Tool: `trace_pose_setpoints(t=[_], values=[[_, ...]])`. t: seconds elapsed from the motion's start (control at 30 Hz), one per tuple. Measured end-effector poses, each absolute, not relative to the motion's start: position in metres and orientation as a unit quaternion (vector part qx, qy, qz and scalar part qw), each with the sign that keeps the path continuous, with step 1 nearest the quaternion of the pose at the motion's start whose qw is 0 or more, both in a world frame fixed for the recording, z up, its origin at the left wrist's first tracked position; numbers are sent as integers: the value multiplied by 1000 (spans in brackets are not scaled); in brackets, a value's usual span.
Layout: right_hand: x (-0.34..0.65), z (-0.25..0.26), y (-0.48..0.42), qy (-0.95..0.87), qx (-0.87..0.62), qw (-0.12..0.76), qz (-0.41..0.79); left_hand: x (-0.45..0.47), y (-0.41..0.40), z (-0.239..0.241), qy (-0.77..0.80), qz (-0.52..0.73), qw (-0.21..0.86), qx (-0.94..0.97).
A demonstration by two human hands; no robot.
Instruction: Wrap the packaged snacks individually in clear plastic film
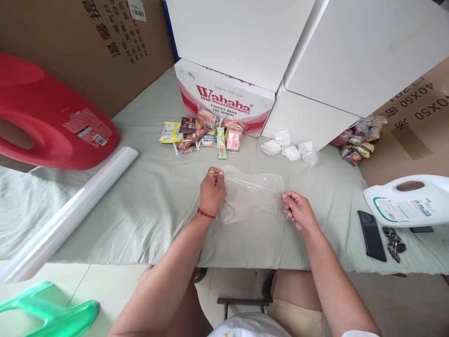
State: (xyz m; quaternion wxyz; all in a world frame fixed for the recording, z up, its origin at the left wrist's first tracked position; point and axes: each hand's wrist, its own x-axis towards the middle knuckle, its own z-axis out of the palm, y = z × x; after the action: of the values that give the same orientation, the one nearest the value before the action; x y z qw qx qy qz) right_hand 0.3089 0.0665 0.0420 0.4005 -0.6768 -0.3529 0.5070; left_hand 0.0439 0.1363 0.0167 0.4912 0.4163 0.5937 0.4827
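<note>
A clear plastic bag (pixel 254 194) stretches between my two hands, held just above the green cloth (pixel 245 248). Its left side is pinched in my left hand (pixel 213 189), which wears a red cord bracelet. My right hand (pixel 297 208) grips the opposite edge between thumb and fingers. Beyond the bag lies a pile of wrapped snacks (pixel 189 133), with a green packet (pixel 221 142) and pink packets (pixel 234 138) at its right. Several small, crumpled clear plastic bundles (pixel 290 152) rest farther right.
A white Wahaha carton (pixel 228 98) stands behind the snacks. At left are a red jug (pixel 52 117) and a plastic film roll (pixel 77 210). More packaged snacks (pixel 361 140), a white detergent bottle (pixel 410 201), a black phone (pixel 372 236) and keys (pixel 395 243) lie at right.
</note>
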Motion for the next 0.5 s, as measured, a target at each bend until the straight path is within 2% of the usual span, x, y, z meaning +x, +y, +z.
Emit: trace_pose_setpoints(t=[0.2,0.3,0.37,0.5], values=[[301,33,116,-370,-672,408,495,37,166,-5,675,423,400,453],[303,34,120,-390,-682,377,490,37,171,-8,688,403,361,483],[309,33,124,-427,-703,359,440,38,169,-6,692,389,338,506],[316,27,151,-516,-749,325,260,40,163,0,695,366,291,546]])
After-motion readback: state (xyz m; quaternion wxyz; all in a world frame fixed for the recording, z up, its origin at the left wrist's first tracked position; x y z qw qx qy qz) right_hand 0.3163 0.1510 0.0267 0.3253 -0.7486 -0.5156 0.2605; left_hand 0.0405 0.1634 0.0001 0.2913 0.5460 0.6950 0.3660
